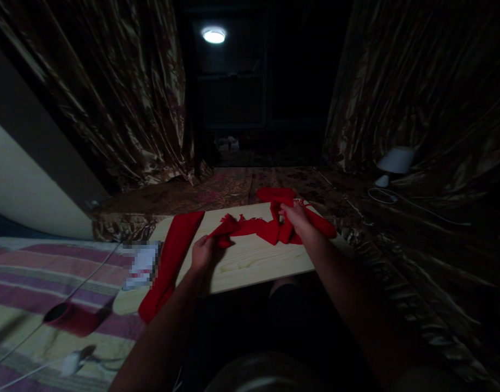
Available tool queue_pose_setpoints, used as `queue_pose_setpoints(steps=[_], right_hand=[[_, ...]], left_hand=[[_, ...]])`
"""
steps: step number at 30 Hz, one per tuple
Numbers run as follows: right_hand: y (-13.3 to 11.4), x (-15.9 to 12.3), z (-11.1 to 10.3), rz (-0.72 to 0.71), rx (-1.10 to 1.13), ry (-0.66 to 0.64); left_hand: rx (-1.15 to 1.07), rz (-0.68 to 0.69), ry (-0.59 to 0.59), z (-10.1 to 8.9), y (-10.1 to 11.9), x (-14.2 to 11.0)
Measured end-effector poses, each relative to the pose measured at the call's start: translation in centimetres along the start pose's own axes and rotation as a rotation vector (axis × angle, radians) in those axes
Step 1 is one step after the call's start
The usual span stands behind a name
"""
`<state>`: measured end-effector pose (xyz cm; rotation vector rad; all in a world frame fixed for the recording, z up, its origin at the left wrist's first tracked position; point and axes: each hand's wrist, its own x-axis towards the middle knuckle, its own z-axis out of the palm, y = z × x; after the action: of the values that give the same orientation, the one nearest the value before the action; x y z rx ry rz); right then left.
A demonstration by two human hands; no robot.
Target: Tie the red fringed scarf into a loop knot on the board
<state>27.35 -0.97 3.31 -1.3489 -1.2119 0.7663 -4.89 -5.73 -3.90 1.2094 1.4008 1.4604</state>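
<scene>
A fringed red scarf (268, 231) lies loosely bunched across a pale wooden board (245, 264). At its left end, my left hand (201, 253) is closed on a flap near the fringe. My right hand (297, 216) pinches the bunched part at the right, where loops and more fringe show. Part of the scarf passes behind the right hand and hangs toward the board's right edge. Along the board's left side lies a long, flat folded red cloth (174, 256), untouched by either hand.
On the left, a striped bedspread (25, 272) carries a dark red cylindrical object (74, 318), a white plug-like item (71, 363) and cables. A blurred-out white packet (142, 265) sits by the board. Patterned curtains (144, 109) and a small white lamp (397, 160) stand behind.
</scene>
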Motion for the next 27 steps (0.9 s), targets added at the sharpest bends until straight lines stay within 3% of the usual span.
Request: queue_pose_setpoints(steps=[3,5,7,9,11,13,17,25,27], right_hand=[[0.6,-1.6,1.7,-0.079,-0.469,0.148],[0.5,-3.0,2.8,-0.261,-0.727,0.193],[0.3,-4.2,3.9,-0.464,-0.895,0.104],[0.4,-4.8,5.1,-0.565,-0.992,-0.082],[0.9,-5.1,6.1,-0.564,-1.058,-0.237],[1.8,-5.2,6.9,-0.515,-1.116,-0.296],[3.5,-5.5,7.6,-0.434,-1.178,-0.257],[4.5,-5.8,7.7,-0.492,-1.153,-0.164],[4.6,-5.8,7.7,-0.493,-1.148,-0.164]], left_hand=[[0.102,0.010,-0.047,0.4,-0.3,-0.2],[0.216,0.059,-0.061,0.5,-0.4,-0.2],[0.346,0.130,-0.069,0.6,-0.4,-0.1],[0.432,0.176,-0.082,0.5,-0.4,0.0],[0.456,0.188,-0.089,0.4,-0.5,0.1],[0.443,0.191,-0.086,0.2,-0.6,0.2],[0.346,0.185,-0.055,0.0,-0.8,0.2],[0.014,0.076,0.170,-0.6,-0.7,0.3],[-0.011,0.071,0.168,-0.7,-1.1,0.5]])
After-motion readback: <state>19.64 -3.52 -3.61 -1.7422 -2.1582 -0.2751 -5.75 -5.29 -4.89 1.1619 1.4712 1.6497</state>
